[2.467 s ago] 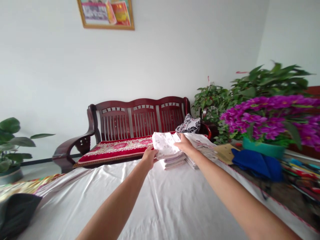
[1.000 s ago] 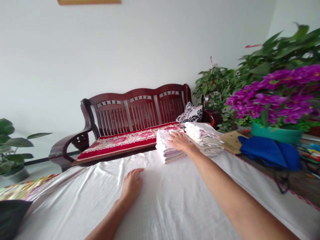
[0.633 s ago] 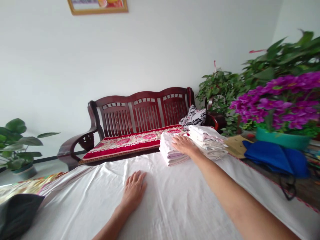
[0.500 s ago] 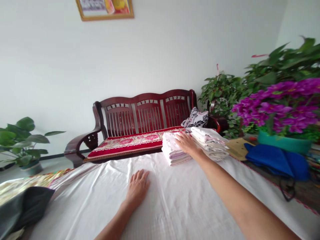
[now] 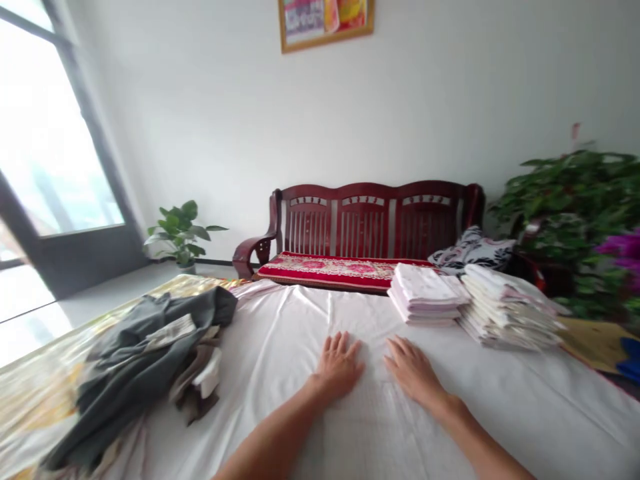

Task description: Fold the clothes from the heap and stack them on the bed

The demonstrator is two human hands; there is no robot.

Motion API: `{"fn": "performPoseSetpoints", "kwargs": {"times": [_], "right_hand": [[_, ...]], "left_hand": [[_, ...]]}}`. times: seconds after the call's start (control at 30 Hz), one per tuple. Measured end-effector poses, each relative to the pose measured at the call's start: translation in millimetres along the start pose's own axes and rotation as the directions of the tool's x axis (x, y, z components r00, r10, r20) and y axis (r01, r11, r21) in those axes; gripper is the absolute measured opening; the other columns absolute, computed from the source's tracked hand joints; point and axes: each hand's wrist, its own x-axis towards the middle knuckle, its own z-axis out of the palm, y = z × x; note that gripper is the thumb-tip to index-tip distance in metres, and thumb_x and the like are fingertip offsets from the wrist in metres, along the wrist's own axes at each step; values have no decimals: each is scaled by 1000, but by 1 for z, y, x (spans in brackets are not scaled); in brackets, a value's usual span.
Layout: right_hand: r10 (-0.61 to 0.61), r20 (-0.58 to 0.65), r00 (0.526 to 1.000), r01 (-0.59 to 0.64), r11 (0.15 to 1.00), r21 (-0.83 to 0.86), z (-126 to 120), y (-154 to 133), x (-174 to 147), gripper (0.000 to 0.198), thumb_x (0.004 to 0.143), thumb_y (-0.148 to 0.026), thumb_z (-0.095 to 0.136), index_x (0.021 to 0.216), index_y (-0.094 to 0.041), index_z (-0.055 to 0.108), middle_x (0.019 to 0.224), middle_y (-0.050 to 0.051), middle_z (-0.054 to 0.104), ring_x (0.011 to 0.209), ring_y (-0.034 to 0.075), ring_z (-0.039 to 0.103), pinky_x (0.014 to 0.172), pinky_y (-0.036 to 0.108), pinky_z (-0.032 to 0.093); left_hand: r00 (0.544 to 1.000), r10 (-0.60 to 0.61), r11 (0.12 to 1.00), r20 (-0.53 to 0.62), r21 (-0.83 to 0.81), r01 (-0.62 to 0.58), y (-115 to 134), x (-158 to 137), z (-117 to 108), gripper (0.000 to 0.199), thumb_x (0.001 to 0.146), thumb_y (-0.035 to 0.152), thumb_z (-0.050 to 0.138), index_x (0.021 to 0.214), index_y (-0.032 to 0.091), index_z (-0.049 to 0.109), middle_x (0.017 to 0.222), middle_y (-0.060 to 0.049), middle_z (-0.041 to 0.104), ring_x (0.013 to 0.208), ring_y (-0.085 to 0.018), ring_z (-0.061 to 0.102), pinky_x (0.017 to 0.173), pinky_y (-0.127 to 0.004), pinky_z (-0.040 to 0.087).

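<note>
Both palms face down on a white sheet [image 5: 280,373]. My left hand [image 5: 339,367] lies near the middle with its fingers spread, holding nothing. Beside it, a short gap to the right, my right hand [image 5: 413,372] rests with fingers stretched out, also holding nothing. Beyond the right hand sits a stack of folded white and pale pink cloths [image 5: 425,293]. A taller, looser stack of folded whitish cloths [image 5: 505,307] stands just right of it. Left of my left hand is a rumpled pile of dark grey clothing [image 5: 145,360], with brown and white pieces by it.
A dark red wooden bench [image 5: 360,217] with a red floral seat cover [image 5: 325,267] stands behind the sheet, with a patterned cushion [image 5: 473,250] at its right end. Potted plants [image 5: 580,220] fill the right side. A yellowish patterned cloth [image 5: 40,400] covers the left side.
My right hand has left the pale pink stack and come down onto the sheet near my left hand. The view has turned left, bringing in the grey clothing and the glazed door.
</note>
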Motion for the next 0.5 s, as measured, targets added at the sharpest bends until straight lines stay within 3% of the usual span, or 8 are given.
{"fn": "performPoseSetpoints", "kwargs": {"times": [0.1,0.27,0.5], "right_hand": [[-60,-87,994,58,998,-25,13,1,-6,44,91,-34,43,128,-22,65,139,15,60,130,34,55,106,52,45],[-127,-142,982,130,991,12,13,7,-7,47,90,-38,37,121,-23,69,131,14,66,122,31,61,104,47,48],[-59,-94,994,75,981,179,7,12,0,49,86,-42,37,114,-21,72,126,13,69,118,29,64,105,45,49]], "left_hand": [[1000,28,999,15,-36,-27,-7,-27,-8,59,95,47,47,151,28,42,163,-11,29,151,-33,21,122,-56,14],[996,90,994,3,-55,-90,-22,-70,-22,58,95,47,48,149,28,43,161,-12,31,150,-33,24,122,-55,16],[978,190,974,-88,-110,-199,-41,-96,-36,44,90,27,55,134,23,61,146,-9,54,138,-26,45,119,-41,30]]}}
